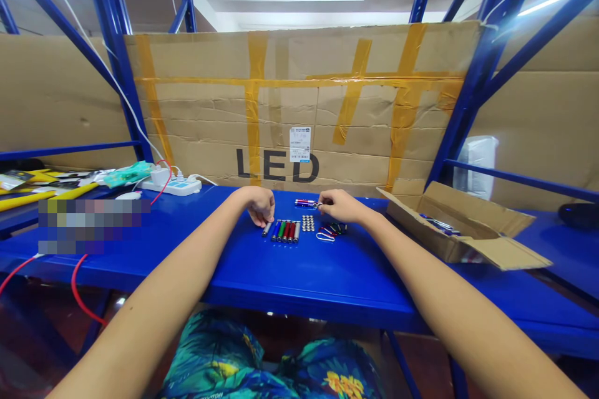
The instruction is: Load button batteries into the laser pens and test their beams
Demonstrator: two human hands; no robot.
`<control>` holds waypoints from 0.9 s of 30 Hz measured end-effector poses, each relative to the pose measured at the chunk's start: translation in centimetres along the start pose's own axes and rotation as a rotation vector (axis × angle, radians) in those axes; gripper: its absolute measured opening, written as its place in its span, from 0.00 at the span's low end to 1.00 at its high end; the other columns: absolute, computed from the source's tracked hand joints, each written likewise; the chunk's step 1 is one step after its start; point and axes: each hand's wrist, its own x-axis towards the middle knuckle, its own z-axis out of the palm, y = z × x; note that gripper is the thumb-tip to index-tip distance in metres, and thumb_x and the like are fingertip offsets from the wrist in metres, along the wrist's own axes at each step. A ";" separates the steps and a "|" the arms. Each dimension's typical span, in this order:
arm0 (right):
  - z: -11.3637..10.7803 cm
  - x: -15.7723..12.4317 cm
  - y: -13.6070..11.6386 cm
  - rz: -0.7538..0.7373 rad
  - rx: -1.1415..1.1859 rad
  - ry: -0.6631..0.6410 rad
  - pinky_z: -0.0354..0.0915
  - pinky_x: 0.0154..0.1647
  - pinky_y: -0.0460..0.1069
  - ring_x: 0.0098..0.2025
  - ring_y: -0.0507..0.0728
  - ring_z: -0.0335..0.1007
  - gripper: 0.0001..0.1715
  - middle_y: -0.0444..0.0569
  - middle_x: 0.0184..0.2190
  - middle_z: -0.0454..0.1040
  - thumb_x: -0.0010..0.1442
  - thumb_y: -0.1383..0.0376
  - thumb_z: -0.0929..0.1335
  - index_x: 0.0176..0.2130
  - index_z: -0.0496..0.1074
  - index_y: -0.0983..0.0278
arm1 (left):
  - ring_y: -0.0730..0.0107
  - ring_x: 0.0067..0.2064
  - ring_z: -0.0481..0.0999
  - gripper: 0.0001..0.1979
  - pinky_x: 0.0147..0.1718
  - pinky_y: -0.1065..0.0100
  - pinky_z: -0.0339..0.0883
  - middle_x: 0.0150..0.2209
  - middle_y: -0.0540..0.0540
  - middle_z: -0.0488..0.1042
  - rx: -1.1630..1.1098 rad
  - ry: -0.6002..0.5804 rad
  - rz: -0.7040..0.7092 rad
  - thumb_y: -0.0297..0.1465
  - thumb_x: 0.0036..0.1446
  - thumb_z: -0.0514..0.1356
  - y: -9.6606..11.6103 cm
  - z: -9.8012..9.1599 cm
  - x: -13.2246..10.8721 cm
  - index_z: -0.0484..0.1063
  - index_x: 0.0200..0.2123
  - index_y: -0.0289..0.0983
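My left hand (pixel 262 204) is closed, its fingertips on the upper end of a silver penlight tube (pixel 267 229). This tube lies slightly tilted beside a row of penlight tubes (pixel 286 231) in blue, green, red and silver. My right hand (pixel 339 204) is closed in a pinch at the right end of a red and a blue penlight (pixel 306 203), where small metal fittings show; exactly what the fingertips grip is hard to make out. Small silver button cells (pixel 307 222) stand in a grid between the hands. Nearer me lie several carabiner clips (pixel 326 234), some coloured, some dark.
An open cardboard box (pixel 449 224) with more penlights inside stands at the right. A white power strip (pixel 173 185) with cables and yellow packets (pixel 44 190) are at the left. A tall cardboard sheet (pixel 210 118) closes off the back of the blue table (pixel 299 280).
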 end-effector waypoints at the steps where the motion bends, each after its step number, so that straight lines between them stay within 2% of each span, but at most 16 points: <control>1: 0.0 0.0 0.0 0.000 -0.004 -0.001 0.56 0.29 0.47 0.29 0.53 0.66 0.05 0.46 0.26 0.74 0.56 0.66 0.64 0.29 0.68 0.64 | 0.65 0.26 0.76 0.06 0.31 0.64 0.73 0.21 0.45 0.75 -0.004 -0.024 0.008 0.22 0.39 0.66 -0.1 -0.1 0.0 0.71 0.21 0.33; 7: -0.1 0.0 0.1 0.000 -0.011 0.006 0.55 0.30 0.47 0.29 0.53 0.65 0.05 0.46 0.26 0.73 0.55 0.66 0.65 0.29 0.69 0.64 | 0.67 0.26 0.76 0.05 0.31 0.65 0.73 0.21 0.45 0.75 -0.003 -0.073 0.042 0.21 0.38 0.63 -0.3 -0.1 0.3 0.70 0.22 0.34; 15: 0.0 0.1 0.2 -0.002 -0.028 -0.008 0.55 0.29 0.47 0.29 0.53 0.65 0.05 0.46 0.26 0.73 0.56 0.65 0.65 0.29 0.69 0.64 | 0.62 0.28 0.77 0.08 0.32 0.60 0.74 0.21 0.46 0.75 -0.019 -0.131 0.083 0.23 0.36 0.64 -0.9 -0.1 1.1 0.68 0.23 0.36; 27: 0.1 0.1 0.2 -0.012 -0.010 -0.007 0.55 0.29 0.47 0.29 0.53 0.65 0.05 0.46 0.26 0.73 0.55 0.66 0.65 0.29 0.69 0.64 | 0.62 0.29 0.78 0.12 0.35 0.58 0.74 0.22 0.46 0.76 -0.003 -0.162 0.133 0.28 0.36 0.67 -1.2 -0.2 1.6 0.67 0.25 0.35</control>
